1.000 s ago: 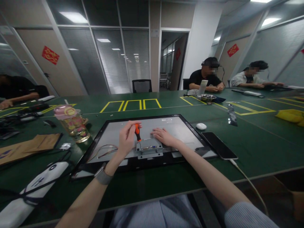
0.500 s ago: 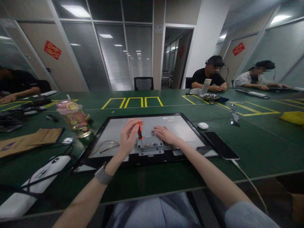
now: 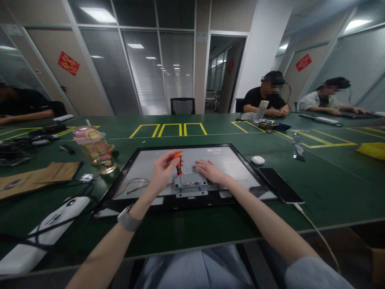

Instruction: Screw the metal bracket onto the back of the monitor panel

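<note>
My left hand [image 3: 163, 168] is closed around the orange and black handle of a screwdriver [image 3: 179, 165], held nearly upright. Its shaft points down to the left end of a metal bracket with connector ports [image 3: 192, 185]; whether the tip sits in a screw I cannot tell. My right hand [image 3: 209, 170] lies flat with fingers stretched out, resting on the grey back of a display panel [image 3: 231, 162] just behind the bracket. The black-framed panel lies flat on the table before me. Thin wires [image 3: 132, 185] run across its left side to the bracket.
Left of the panel stand a drink bottle [image 3: 94, 150], a brown paper bag [image 3: 39, 178] and a white device with black cables [image 3: 57, 220]. On the right lie a phone [image 3: 281, 184] with a charging cable and a white earbud case [image 3: 258, 160]. Several people sit around the green table [image 3: 168, 233].
My left fingers have loosened and shifted slightly on the screwdriver handle, showing more of its orange top. The right hand stays in place on the panel.
</note>
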A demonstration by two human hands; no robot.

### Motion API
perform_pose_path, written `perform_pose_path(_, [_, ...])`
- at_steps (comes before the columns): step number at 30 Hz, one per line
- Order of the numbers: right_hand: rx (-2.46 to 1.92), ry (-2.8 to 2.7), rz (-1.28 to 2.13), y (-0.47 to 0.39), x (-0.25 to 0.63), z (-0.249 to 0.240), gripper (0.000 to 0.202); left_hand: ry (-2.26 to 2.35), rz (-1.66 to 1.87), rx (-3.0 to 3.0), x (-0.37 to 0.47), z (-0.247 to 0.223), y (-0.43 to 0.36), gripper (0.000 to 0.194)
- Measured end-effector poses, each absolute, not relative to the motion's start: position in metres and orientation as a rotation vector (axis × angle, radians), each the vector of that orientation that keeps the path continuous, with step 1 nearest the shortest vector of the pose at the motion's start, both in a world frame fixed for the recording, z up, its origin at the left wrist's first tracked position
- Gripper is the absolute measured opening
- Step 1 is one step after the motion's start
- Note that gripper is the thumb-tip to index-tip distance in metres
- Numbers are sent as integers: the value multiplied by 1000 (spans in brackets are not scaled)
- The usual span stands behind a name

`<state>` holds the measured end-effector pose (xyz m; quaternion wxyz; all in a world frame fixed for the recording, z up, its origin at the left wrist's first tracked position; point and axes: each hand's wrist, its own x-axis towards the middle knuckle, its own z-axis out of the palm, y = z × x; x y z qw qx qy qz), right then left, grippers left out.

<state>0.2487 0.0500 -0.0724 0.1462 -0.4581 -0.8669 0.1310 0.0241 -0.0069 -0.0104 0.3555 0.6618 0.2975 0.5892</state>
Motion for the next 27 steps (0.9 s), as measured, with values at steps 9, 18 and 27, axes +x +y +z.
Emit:
perform_pose_path(9, [-1332, -2500, 382, 53, 250, -76, 44, 781, 1560, 1804, 22, -2, -13, 29])
perform_pose_path(18, [-1317, -2506, 381, 54, 250, -77, 43, 923, 1690, 1917, 20, -2, -6, 13])
perform_pose_path(27, [-1324, -2507, 371, 53, 250, -76, 44, 805, 1533, 1773, 18, -3, -8, 29])
